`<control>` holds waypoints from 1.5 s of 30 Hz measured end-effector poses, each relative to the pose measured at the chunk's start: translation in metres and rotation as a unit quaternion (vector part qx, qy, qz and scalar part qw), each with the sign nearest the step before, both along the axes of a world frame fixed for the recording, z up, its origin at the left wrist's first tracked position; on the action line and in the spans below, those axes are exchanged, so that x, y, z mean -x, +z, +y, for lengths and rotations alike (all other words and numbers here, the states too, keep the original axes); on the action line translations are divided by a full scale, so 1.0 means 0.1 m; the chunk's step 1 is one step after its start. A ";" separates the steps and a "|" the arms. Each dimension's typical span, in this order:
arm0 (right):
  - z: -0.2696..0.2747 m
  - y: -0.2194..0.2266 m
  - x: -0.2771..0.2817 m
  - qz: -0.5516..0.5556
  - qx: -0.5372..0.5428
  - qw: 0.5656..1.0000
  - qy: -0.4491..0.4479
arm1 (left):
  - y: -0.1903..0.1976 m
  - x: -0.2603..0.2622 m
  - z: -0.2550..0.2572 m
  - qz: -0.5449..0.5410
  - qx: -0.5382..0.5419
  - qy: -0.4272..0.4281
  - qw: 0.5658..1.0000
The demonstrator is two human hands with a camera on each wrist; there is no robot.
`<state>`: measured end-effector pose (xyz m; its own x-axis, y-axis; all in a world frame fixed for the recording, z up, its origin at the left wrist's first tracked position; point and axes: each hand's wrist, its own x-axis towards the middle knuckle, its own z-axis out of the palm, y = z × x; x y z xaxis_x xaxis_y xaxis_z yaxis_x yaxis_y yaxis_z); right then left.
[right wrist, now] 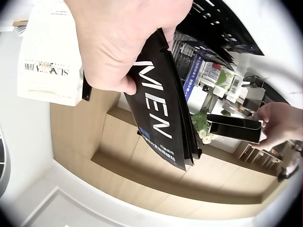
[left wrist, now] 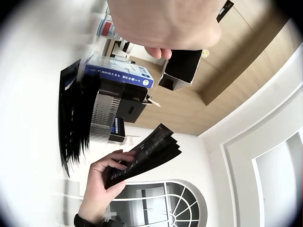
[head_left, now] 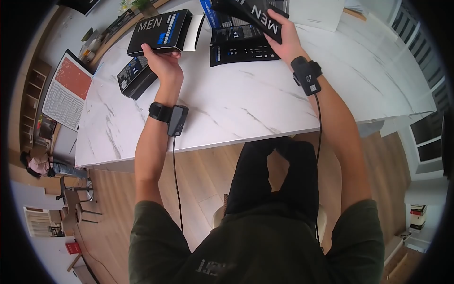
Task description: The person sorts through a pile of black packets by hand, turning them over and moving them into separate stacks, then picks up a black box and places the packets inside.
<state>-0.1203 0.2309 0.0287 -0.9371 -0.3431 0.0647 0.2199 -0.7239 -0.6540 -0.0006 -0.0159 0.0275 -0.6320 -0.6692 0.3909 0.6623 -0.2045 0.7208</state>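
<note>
My left hand (head_left: 163, 65) grips a black box (head_left: 153, 32) printed MEN, thumb along its near edge, raised over the table's left side. A white flap stands out from the box's right end; in the right wrist view the box (right wrist: 234, 127) shows its dark, open end. With my right hand (head_left: 287, 41) I hold several flat black sachets (right wrist: 154, 104), also marked MEN, stacked and slightly fanned at their far ends. Below them, more black sachets (head_left: 243, 54) lie spread on the white marbled table (head_left: 227, 99). A second black box (head_left: 137, 78) rests under my left hand.
Behind the spread sachets stand a blue and white box (left wrist: 120, 78) and a clear ridged plastic holder (left wrist: 104, 116). A white paper bag (right wrist: 49, 56) is at the back right. An open book or page stand (head_left: 68, 90) sits off the left edge; a person (head_left: 42, 165) is farther off.
</note>
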 end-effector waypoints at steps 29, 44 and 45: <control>0.11 -0.10 0.31 0.124 -0.225 0.953 -0.160 | 0.00 0.01 0.04 0.003 -0.009 -0.011 1.000; 0.11 -0.16 0.44 0.501 -0.341 0.765 -0.218 | -0.01 0.03 0.01 0.016 -0.006 -0.018 1.000; 0.11 -0.18 0.47 0.506 -0.356 0.747 -0.242 | 0.00 0.02 0.03 0.011 -0.007 -0.013 1.000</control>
